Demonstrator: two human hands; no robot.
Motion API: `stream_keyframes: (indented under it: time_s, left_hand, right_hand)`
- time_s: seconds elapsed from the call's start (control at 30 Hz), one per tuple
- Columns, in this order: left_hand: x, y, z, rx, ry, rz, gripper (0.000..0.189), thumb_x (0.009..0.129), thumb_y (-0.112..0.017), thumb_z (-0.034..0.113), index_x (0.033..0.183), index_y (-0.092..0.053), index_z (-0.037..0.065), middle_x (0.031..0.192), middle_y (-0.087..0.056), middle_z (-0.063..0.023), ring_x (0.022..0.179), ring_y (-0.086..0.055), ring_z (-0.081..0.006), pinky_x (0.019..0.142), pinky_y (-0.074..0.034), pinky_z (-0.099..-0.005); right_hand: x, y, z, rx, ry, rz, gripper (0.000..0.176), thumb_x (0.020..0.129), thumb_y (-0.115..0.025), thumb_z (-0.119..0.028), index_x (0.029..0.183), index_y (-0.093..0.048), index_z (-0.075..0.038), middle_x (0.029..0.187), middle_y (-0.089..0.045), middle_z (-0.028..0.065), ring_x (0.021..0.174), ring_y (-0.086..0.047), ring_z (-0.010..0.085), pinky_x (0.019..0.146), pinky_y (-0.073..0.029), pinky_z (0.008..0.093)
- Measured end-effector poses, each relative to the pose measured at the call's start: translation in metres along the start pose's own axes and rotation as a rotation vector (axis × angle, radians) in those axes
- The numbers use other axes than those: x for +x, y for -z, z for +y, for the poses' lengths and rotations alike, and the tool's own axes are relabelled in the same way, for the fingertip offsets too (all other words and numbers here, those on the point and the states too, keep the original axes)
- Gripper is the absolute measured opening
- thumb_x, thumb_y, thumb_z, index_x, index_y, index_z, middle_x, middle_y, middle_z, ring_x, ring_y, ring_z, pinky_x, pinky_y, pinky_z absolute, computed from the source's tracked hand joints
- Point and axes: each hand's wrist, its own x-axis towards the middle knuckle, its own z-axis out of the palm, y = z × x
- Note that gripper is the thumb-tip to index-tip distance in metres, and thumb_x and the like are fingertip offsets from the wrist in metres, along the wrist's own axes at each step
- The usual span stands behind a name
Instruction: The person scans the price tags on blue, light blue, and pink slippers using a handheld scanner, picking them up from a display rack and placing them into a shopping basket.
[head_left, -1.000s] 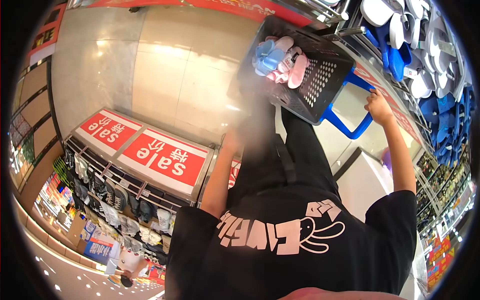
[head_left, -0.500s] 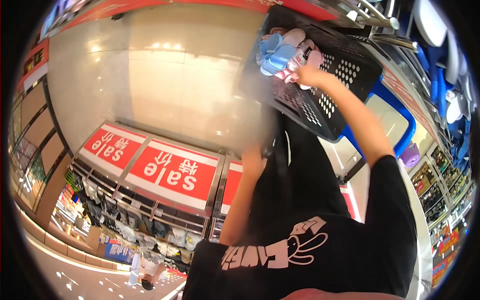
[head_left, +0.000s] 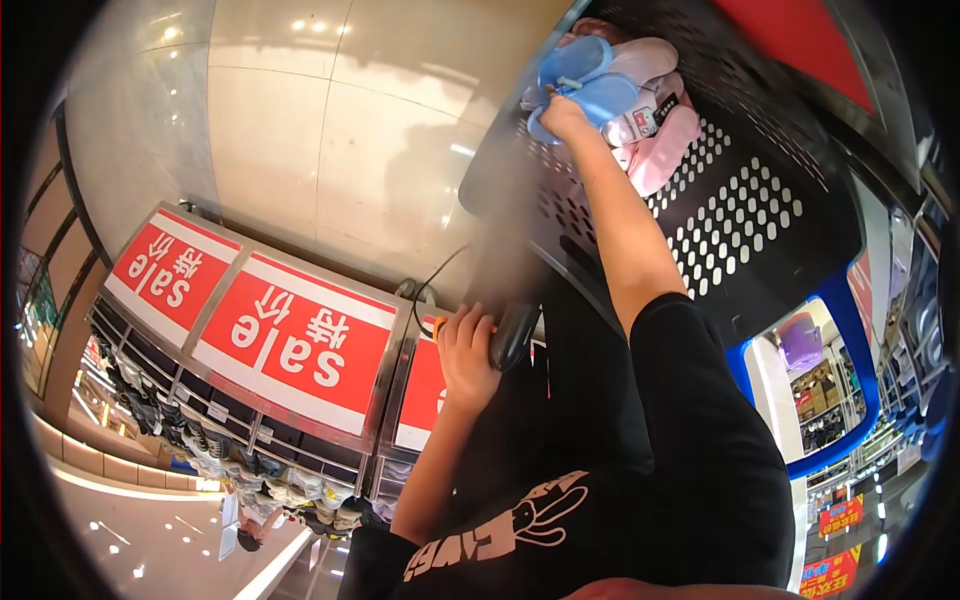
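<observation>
1. My right hand (head_left: 565, 117) has moved from the pink slippers (head_left: 668, 150) to the blue slippers (head_left: 608, 98) in the basket (head_left: 800, 290), fingertips pinching them.
2. A snug, gentle pinch should steady both.
3. My left hand (head_left: 468, 365), fingers slightly parted, is beside a black device (head_left: 514, 338).

Right arm (head_left: 625, 225) outstretched, right hand (head_left: 563, 118) fingers bunched; left hand (head_left: 466, 362) open, elbow bent.
</observation>
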Motion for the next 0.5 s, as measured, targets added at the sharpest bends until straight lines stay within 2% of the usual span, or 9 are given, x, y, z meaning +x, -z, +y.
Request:
stream_keyframes:
  time_s: [0.03, 0.17, 0.23, 0.3, 0.37, 0.4, 0.43, 0.47, 0.5]
  left_hand:
    - [-0.002, -0.001, -0.003, -0.007, -0.014, 0.02, 0.033, 0.077, -0.063, 0.003, 0.11, -0.059, 0.004, 0.123, -0.06, -0.0143, 0.118, -0.052, -0.0362, 0.1, -0.038, -0.0485]
    - [-0.009, -0.002, -0.01, -0.044, -0.006, 0.006, 0.043, 0.073, -0.065, 0.005, 0.115, -0.058, 0.003, 0.125, -0.058, -0.0155, 0.12, -0.05, -0.0371, 0.101, -0.037, -0.0495]
    - [-0.012, -0.002, -0.009, -0.056, -0.01, 0.015, 0.043, 0.072, -0.064, 0.003, 0.114, -0.057, 0.004, 0.124, -0.058, -0.0153, 0.118, -0.05, -0.037, 0.1, -0.037, -0.0493]
    - [-0.018, 0.001, -0.006, -0.062, -0.016, 0.026, 0.043, 0.072, -0.064, 0.002, 0.114, -0.057, 0.004, 0.123, -0.058, -0.0151, 0.117, -0.051, -0.0368, 0.099, -0.038, -0.0491]
    - [-0.02, 0.003, -0.002, -0.03, -0.039, 0.024, 0.042, 0.071, -0.064, 0.0, 0.111, -0.057, 0.004, 0.119, -0.059, -0.0143, 0.112, -0.053, -0.0359, 0.096, -0.039, -0.0485]
    - [-0.022, 0.001, 0.0, -0.03, -0.059, 0.05, 0.042, 0.071, -0.064, 0.0, 0.111, -0.057, 0.004, 0.119, -0.059, -0.0143, 0.112, -0.053, -0.0359, 0.096, -0.039, -0.0485]
    - [-0.025, -0.002, 0.002, -0.04, -0.087, 0.076, 0.047, 0.065, -0.063, -0.002, 0.111, -0.057, 0.003, 0.118, -0.059, -0.0147, 0.11, -0.053, -0.0358, 0.095, -0.04, -0.0469]
    - [-0.028, -0.006, 0.003, -0.049, -0.113, 0.103, 0.052, 0.058, -0.061, -0.005, 0.11, -0.057, 0.002, 0.117, -0.059, -0.015, 0.108, -0.053, -0.0357, 0.094, -0.04, -0.0454]
    - [-0.028, -0.011, 0.003, -0.056, -0.166, 0.163, 0.053, 0.058, -0.062, -0.005, 0.11, -0.057, 0.002, 0.113, -0.059, -0.0157, 0.104, -0.054, -0.0356, 0.09, -0.042, -0.0463]
  right_hand:
    - [0.003, -0.004, 0.003, 0.046, -0.027, 0.049, 0.07, 0.078, -0.061, -0.021, 0.145, -0.043, -0.016, 0.125, -0.06, 0.0237, 0.115, -0.06, 0.0368, 0.095, -0.049, 0.0418]
    - [-0.03, -0.004, 0.007, 0.153, 0.009, 0.154, 0.064, 0.076, -0.064, -0.019, 0.139, -0.051, -0.014, 0.12, -0.063, 0.0239, 0.112, -0.061, 0.0377, 0.095, -0.049, 0.0424]
    - [-0.063, -0.005, 0.002, 0.138, 0.026, 0.21, 0.052, 0.079, -0.061, -0.019, 0.13, -0.058, -0.011, 0.116, -0.064, 0.025, 0.111, -0.061, 0.0393, 0.096, -0.048, 0.0429]
    - [-0.104, -0.007, 0.0, 0.309, 0.032, 0.291, 0.042, 0.078, -0.066, -0.023, 0.117, -0.067, -0.008, 0.108, -0.067, 0.0242, 0.103, -0.064, 0.0393, 0.092, -0.049, 0.0446]
    - [-0.134, -0.006, 0.009, 0.395, 0.012, 0.218, 0.038, 0.073, -0.073, -0.03, 0.104, -0.073, -0.006, 0.105, -0.068, 0.0234, 0.1, -0.065, 0.039, 0.09, -0.05, 0.0438]
    - [-0.131, -0.016, 0.019, 0.016, 0.196, 0.162, 0.044, 0.07, -0.077, -0.036, 0.099, -0.074, -0.003, 0.102, -0.069, 0.0236, 0.097, -0.066, 0.0385, 0.089, -0.05, 0.0422]
    - [-0.15, -0.018, 0.019, 0.278, 0.072, 0.223, 0.053, 0.071, -0.077, -0.039, 0.107, -0.071, -0.001, 0.1, -0.069, 0.0244, 0.098, -0.066, 0.0372, 0.09, -0.05, 0.0408]
    - [-0.171, -0.017, 0.014, 0.541, 0.107, 0.171, 0.068, 0.072, -0.076, -0.04, 0.125, -0.061, 0.0, 0.11, -0.065, 0.0278, 0.107, -0.063, 0.0381, 0.095, -0.048, 0.0408]
    - [-0.17, -0.025, 0.022, 0.541, 0.088, 0.145, 0.075, 0.073, -0.075, -0.04, 0.132, -0.054, -0.001, 0.117, -0.062, 0.0283, 0.113, -0.06, 0.0384, 0.098, -0.046, 0.0406]
